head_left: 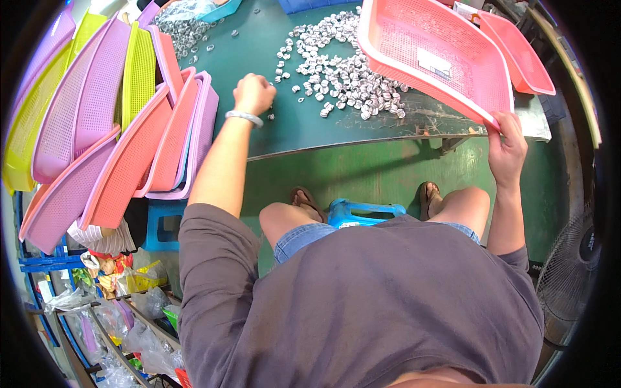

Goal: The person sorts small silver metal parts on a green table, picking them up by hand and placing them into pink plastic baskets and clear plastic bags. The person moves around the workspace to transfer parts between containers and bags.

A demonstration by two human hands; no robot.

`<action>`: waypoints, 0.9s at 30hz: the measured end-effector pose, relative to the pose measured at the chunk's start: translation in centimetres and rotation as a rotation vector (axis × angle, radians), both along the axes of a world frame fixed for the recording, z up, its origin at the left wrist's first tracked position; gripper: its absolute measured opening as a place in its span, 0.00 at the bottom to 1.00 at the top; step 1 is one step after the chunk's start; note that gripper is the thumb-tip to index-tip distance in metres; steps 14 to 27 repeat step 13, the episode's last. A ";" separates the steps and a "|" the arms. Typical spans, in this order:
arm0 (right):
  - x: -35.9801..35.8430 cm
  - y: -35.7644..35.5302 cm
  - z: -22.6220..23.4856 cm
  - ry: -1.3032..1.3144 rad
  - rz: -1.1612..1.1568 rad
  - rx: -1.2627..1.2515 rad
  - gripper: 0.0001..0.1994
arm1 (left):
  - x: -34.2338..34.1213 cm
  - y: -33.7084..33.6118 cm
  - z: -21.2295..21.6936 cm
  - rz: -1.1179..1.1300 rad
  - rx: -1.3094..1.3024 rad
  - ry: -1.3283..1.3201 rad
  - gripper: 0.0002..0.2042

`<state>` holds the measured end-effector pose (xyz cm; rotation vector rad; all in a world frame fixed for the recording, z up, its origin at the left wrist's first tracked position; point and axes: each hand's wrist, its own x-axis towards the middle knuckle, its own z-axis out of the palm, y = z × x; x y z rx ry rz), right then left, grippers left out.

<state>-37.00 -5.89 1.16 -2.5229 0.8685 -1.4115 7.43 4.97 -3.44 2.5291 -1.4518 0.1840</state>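
Note:
My right hand (506,147) grips the near corner of a pink perforated plastic basket (446,90), thumb and fingers closed on its rim. The basket is tilted at the table's right side, and a white label or card (434,63) lies inside it. Beside the basket spreads a loose pile of small striped silvery round parts (343,68). My left hand (254,95) is closed with curled fingers over the tabletop, left of the pile. What it holds, if anything, is hidden. A few single parts lie close to its fingertips.
Purple, green and coral baskets (123,161) stand stacked at the left. More small grey parts (181,35) lie at the back left of the green table (259,48). Another pink basket (517,52) sits far right. A fan (569,271) and a blue stool (365,211) are below.

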 end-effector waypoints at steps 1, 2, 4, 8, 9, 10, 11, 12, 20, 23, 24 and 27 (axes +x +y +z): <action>-0.2 0.2 -0.2 -0.031 -0.005 0.001 0.07 | 0.7 0.5 0.5 -0.045 -0.068 0.039 0.08; -0.3 0.4 -0.5 -0.033 -0.010 0.015 0.07 | 0.9 1.0 1.1 0.004 -0.017 0.295 0.09; -0.6 0.7 -0.8 -0.031 -0.026 0.035 0.07 | 0.6 1.8 0.9 -0.037 0.091 0.451 0.12; -0.7 0.8 -1.7 -0.050 -0.010 0.059 0.06 | -3.9 2.8 -0.6 -0.141 -0.143 0.244 0.24; -0.6 0.8 -1.7 -0.062 -0.013 0.068 0.06 | -5.0 2.8 -1.0 -0.093 -0.150 0.179 0.24; -0.5 0.8 -1.6 -0.072 -0.018 0.076 0.07 | -6.1 2.5 -1.4 -0.048 -0.160 0.117 0.25; -0.5 0.7 -1.5 -0.072 -0.010 0.074 0.07 | -6.9 2.1 -1.2 0.052 -0.098 0.120 0.25; -0.5 0.6 -1.4 -0.072 -0.003 0.071 0.07 | -7.5 1.8 -1.1 0.105 -0.071 0.148 0.25; -0.5 0.5 -1.3 -0.073 0.005 0.067 0.07 | -7.8 1.6 -1.0 0.158 -0.043 0.176 0.26; -0.5 0.5 -1.3 -0.073 0.005 0.067 0.07 | -7.8 1.6 -1.0 0.158 -0.043 0.176 0.26; -0.5 0.5 -1.3 -0.073 0.005 0.067 0.07 | -7.8 1.6 -1.0 0.158 -0.043 0.176 0.26; -0.5 0.5 -1.3 -0.073 0.005 0.067 0.07 | -7.8 1.6 -1.0 0.158 -0.043 0.176 0.26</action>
